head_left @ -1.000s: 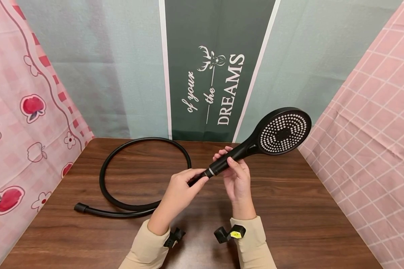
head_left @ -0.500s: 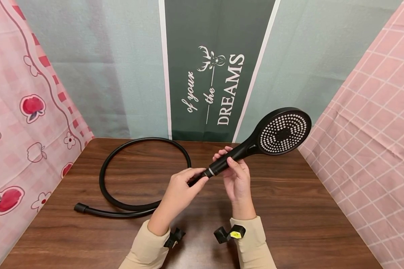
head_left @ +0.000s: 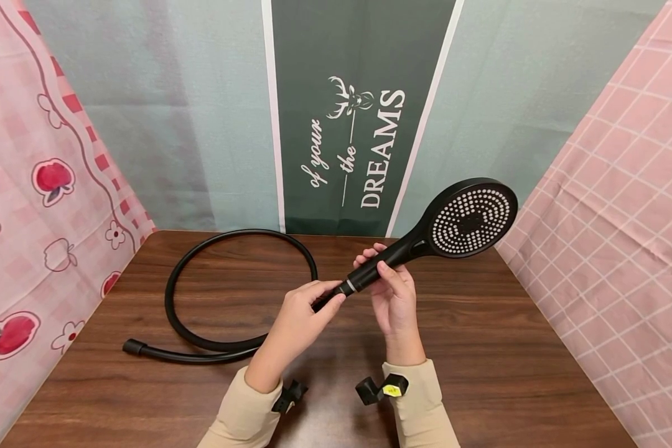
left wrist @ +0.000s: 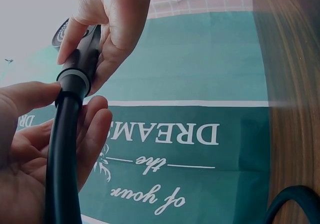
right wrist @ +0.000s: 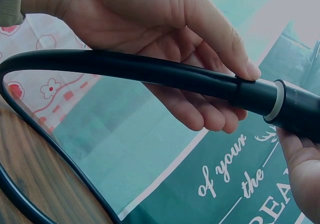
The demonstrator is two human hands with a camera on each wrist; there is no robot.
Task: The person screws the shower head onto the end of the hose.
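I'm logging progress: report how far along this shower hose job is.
Done, apparently: the hose fitting meets the shower head. In hand: the left hand pinches that fitting; the right hand holds the handle. Remaining, perhaps: tightening, as a pale ring shows beside the fitting; the hose's other end lies unconnected on the table.

head view: bright, even, soft light; pale glare on near middle of wooden table [head_left: 326, 429], thin highlight along black hose [head_left: 201, 357], soft fold shading on left side of grey-green backdrop [head_left: 201, 124]. DREAMS lettering [head_left: 382, 149] crisp. wrist views: dimmer, cooler cast, less contrast. left wrist washes out to white haze around shower head [left wrist: 59, 34]; right wrist goes pale in its far right corner
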